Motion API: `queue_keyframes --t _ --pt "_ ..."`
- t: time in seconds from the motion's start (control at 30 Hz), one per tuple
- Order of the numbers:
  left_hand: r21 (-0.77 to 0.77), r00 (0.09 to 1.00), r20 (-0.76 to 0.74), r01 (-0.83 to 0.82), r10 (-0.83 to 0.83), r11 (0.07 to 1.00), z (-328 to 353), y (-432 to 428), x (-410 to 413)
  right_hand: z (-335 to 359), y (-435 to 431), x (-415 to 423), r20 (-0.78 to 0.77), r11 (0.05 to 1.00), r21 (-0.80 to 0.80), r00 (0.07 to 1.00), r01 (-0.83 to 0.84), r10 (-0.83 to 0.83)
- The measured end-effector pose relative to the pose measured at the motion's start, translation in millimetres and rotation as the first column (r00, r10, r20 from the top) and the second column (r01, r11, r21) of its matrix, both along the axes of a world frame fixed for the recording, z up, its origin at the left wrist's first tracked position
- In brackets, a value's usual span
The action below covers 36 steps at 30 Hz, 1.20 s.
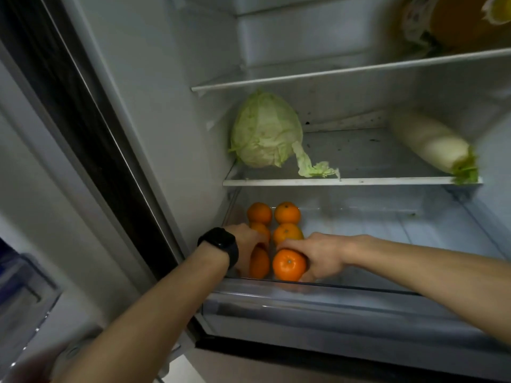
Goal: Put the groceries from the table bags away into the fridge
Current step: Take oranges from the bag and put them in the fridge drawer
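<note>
Both my hands reach into the clear bottom drawer (pixel 359 297) of the open fridge. My right hand (pixel 320 257) grips an orange (pixel 289 265) at the drawer's front left. My left hand (pixel 247 246), with a black watch on the wrist, is closed over another orange (pixel 260 262) beside it. Behind them several more oranges (pixel 287 212) lie in two rows against the drawer's left wall. On the shelf above sit a green cabbage (pixel 265 131) at the left and a white radish (pixel 431 145) at the right.
The fridge door (pixel 41 189) stands open at the left with a door bin (pixel 25 299) low down. An upper shelf (pixel 345 71) carries an orange-yellow bagged item (pixel 456 20) at the top right. The drawer's right side holds nothing.
</note>
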<state>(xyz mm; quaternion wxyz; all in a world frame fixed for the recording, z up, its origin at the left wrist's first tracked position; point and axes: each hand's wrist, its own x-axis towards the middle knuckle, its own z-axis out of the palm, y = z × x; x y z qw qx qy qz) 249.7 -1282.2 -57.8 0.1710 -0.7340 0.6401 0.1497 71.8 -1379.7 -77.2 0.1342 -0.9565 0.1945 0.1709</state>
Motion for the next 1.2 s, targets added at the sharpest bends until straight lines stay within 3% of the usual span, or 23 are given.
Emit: queue_keyframes --t 0.23,0.43,0.77,1.2 --pt "-0.039 1.000 0.004 -0.024 0.024 0.999 -6.3 2.4 -1.5 -6.1 4.7 0.3 0.068 0.999 0.031 0.998 -0.011 0.009" --pt "-0.028 0.998 0.045 -0.049 0.051 0.998 -8.9 1.6 0.2 -3.0 5.7 2.3 -0.016 1.000 -0.025 1.000 0.012 -0.012" --pt "-0.035 0.998 0.053 -0.031 0.033 0.999 -5.3 4.3 -5.0 -5.5 8.1 2.6 0.069 0.998 -0.008 0.996 -0.056 0.056" --pt "-0.027 0.997 0.029 -0.068 0.068 0.997 0.4 6.4 -8.2 -6.5 5.7 5.6 -0.058 0.998 0.001 0.996 -0.064 0.064"
